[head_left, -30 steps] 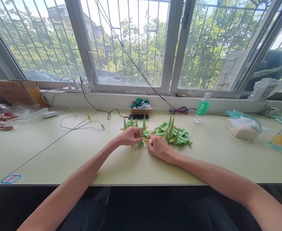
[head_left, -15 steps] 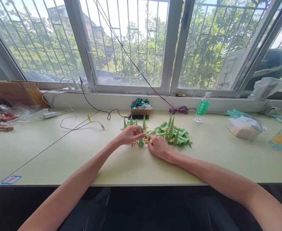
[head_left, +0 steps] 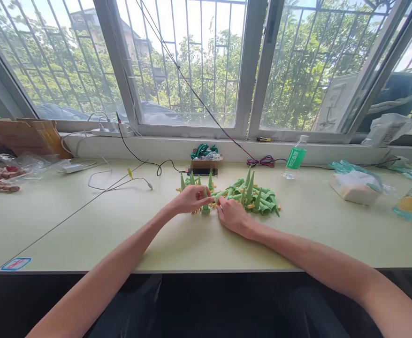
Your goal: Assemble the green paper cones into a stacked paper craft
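My left hand [head_left: 189,199] is curved around a green pointed cone [head_left: 205,209] standing on the table, its thumb across the front of the cone. Just to the right, my right hand [head_left: 232,215] rests low on the tabletop with its fingers curled together; whatever they hold is hidden. Beyond my right hand lies a pile of green hollow cones [head_left: 267,202], a few of them upright, with small yellowish pieces among them. More upright green cones [head_left: 210,181] stand behind my left hand, with yellowish bits around their bases.
A small open box [head_left: 206,165] with green and silvery wrapping stands behind the cones. Farther right are a water bottle [head_left: 295,158] and a tissue pack [head_left: 355,187]. Cables [head_left: 121,185] lie at left, near a cardboard box [head_left: 26,136] and plastic bags.
My left hand has shifted very slightly and its thumb sits a touch lower on the cone. My right hand stays almost where it was, fingers still curled.
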The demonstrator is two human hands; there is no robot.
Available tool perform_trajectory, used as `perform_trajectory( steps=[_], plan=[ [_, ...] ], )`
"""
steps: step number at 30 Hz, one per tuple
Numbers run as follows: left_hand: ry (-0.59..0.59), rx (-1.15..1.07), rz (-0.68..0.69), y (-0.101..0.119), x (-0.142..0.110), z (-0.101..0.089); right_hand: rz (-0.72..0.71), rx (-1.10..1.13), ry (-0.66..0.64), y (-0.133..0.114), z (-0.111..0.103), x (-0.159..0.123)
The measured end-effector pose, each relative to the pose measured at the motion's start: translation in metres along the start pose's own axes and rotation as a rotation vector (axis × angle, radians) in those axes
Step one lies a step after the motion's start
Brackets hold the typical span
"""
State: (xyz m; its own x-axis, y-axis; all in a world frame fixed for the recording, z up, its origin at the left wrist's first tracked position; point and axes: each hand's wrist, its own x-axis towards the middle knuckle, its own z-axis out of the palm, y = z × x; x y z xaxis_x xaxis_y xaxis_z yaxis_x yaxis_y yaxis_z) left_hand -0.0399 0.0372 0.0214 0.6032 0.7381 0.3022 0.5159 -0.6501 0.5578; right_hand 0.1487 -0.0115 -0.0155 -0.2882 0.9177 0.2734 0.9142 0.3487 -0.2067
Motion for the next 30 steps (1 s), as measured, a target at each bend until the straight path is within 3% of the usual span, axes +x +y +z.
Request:
perform_trajectory(
  steps=[11,22,30],
  plan=[
    [-0.032,0.003,-0.009,-0.0021,-0.0004,0.0026,-0.01,0.056,0.048,0.0014,-0.0018,-0.0013],
    [-0.057,-0.025,-0.064,-0.0016,0.0008,0.0065,-0.056,0.181,0.174,0.0015,-0.0017,-0.0014],
    [0.051,-0.064,-0.085,-0.0061,0.0034,0.0071,-0.095,0.288,0.251,0.0016,-0.0019,-0.0009]
  ],
)
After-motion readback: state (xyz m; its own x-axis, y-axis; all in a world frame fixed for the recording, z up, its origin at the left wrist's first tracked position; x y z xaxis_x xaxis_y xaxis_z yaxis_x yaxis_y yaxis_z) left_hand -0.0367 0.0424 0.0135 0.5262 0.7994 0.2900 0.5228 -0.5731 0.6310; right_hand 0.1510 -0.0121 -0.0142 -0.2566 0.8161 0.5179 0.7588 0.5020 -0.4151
